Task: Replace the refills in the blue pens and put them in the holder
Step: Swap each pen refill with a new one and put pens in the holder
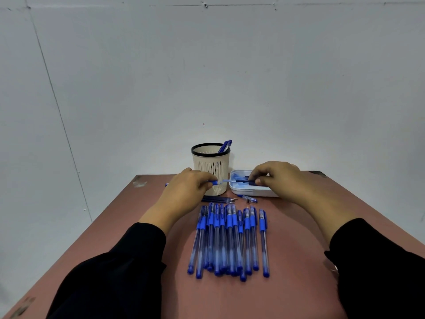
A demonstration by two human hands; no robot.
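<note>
In the head view, the left hand (188,185) pinches the blue tip end of a pen barrel (226,180), its fingers (208,184) curled narrow round it, and holds it level in front of the pen holder (211,168). The right hand (276,178) grips the other end of the same pen over the white tray (250,192), fingers bunched close; the join between the two halves seems to sit in the gap between the hands, though it is too small to tell whether they are twisting apart or together. Holding the pen across both hands like this suits unscrewing it so the refill can slide out, and working above the tray keeps small parts from rolling off the worktop (299,261).

The cream holder with the black rim stands at the far edge, just beside the tray, and already has at least one finished blue pen (226,145) leaning in it, so the task is begun but far from done. A row of capped blue pens (230,240) lies side by side near the person, within easy reach of either hand. Between that row and the holder lie a few loose dark refills (218,199), and a single pen cap (249,199) rests just in front of the tray
</note>
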